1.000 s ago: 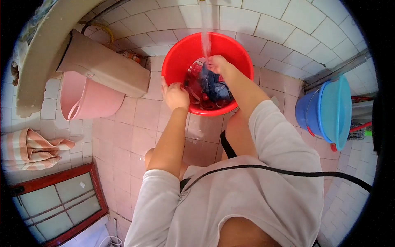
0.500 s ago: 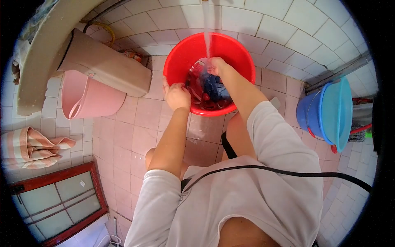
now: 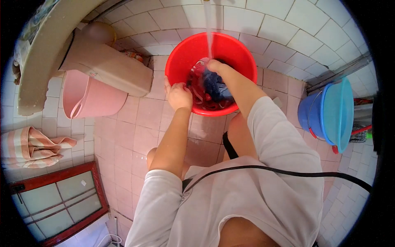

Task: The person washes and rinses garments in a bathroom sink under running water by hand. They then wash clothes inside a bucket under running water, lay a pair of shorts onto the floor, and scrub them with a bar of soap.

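Observation:
A red plastic basin (image 3: pixel 176 55) stands on the floor against the tiled wall and holds wet clothes (image 3: pixel 216 87), dark blue and red. Water (image 3: pixel 209 29) pours into it from a tap at the top edge. My left hand (image 3: pixel 180 96) grips the basin's near-left rim, fingers over the edge. Under the falling stream, my right hand (image 3: pixel 214 66) is down in the basin at the upper edge of the clothes. Its fingers are mostly hidden, so whether it grips any cloth cannot be seen.
On the left, a pink tub (image 3: pixel 98 99) stands beside a beige sink pedestal (image 3: pixel 109 64). A blue bucket (image 3: pixel 310 108) with a light-blue basin (image 3: pixel 339 115) is at the right. A black cable (image 3: pixel 263 167) crosses my shirt. A striped towel (image 3: pixel 37 148) hangs left.
My right hand has turned, its fingers less visible now. The blue cloth is a little more spread out. My left hand stays on the rim, and the view has shifted slightly.

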A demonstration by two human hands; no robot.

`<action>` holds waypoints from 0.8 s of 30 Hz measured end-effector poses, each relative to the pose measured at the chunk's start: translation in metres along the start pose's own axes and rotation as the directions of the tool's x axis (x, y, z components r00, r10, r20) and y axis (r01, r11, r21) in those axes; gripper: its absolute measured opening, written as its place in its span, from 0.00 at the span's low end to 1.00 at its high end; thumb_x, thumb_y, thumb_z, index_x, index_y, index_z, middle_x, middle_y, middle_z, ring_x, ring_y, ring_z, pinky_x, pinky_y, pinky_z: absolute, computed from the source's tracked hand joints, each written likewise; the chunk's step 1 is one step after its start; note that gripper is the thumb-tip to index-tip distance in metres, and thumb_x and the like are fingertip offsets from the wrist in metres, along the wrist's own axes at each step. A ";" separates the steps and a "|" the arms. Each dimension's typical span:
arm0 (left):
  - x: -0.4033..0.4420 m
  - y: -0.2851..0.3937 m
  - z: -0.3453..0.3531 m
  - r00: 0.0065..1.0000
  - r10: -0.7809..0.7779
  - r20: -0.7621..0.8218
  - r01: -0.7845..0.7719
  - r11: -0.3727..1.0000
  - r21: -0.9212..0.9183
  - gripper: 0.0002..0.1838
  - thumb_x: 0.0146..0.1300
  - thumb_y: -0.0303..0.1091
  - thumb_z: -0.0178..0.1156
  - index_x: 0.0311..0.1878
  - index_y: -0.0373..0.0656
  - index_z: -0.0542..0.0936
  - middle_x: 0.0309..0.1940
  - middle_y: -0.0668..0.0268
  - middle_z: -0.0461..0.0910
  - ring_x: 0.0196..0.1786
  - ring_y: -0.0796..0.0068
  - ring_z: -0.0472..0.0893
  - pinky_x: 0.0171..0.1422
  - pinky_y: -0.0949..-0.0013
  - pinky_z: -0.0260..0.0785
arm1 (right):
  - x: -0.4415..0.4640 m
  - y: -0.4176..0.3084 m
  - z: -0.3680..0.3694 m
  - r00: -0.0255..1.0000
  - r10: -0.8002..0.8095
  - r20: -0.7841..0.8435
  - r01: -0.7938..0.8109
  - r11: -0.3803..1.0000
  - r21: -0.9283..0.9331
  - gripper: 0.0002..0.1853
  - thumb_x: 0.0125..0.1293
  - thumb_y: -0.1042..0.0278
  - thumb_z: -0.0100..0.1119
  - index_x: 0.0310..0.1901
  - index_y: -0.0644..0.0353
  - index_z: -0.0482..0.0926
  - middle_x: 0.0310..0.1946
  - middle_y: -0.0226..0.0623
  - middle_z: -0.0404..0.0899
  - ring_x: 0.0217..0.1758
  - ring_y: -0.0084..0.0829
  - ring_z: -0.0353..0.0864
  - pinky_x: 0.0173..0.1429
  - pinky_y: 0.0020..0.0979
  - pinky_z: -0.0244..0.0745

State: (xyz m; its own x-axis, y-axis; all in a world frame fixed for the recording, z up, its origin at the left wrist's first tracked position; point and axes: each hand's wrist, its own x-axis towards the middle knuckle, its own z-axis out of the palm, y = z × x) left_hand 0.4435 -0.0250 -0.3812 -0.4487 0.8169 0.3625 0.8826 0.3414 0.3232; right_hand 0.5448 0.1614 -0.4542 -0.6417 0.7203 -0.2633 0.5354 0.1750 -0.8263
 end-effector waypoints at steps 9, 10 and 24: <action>-0.001 0.000 0.001 1.000 -0.001 -0.009 0.001 1.000 -0.003 0.07 0.44 0.29 0.58 0.28 0.44 0.83 0.35 0.59 0.80 0.63 0.61 0.63 0.62 0.66 0.60 | 0.025 0.021 -0.001 0.908 0.400 0.126 -0.395 0.711 0.582 0.13 0.63 0.59 0.48 0.43 0.54 0.77 0.36 0.33 0.79 0.33 0.37 0.77 0.37 0.35 0.72; 0.000 -0.001 0.002 1.000 -0.004 -0.008 0.004 1.000 -0.004 0.07 0.44 0.29 0.58 0.28 0.44 0.83 0.35 0.59 0.80 0.63 0.61 0.63 0.62 0.66 0.60 | 0.030 0.022 -0.004 0.907 0.401 0.126 -0.395 0.710 0.582 0.13 0.63 0.59 0.48 0.43 0.54 0.77 0.36 0.33 0.79 0.33 0.37 0.77 0.37 0.35 0.72; -0.003 -0.003 0.002 1.000 -0.001 0.015 0.002 0.999 -0.040 0.05 0.44 0.26 0.57 0.26 0.42 0.81 0.35 0.60 0.80 0.64 0.58 0.60 0.66 0.57 0.54 | -0.058 0.013 0.005 0.843 0.477 0.248 0.022 0.430 -0.902 0.65 0.31 0.34 0.69 0.69 0.41 0.38 0.70 0.40 0.23 0.73 0.43 0.29 0.68 0.54 0.40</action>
State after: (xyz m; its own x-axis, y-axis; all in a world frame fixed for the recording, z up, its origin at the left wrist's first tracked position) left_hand 0.4427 -0.0273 -0.3851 -0.4475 0.8236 0.3486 0.8754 0.3237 0.3589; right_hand 0.5863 0.1185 -0.4522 -0.4220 0.5247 -0.7393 0.7118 0.6968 0.0882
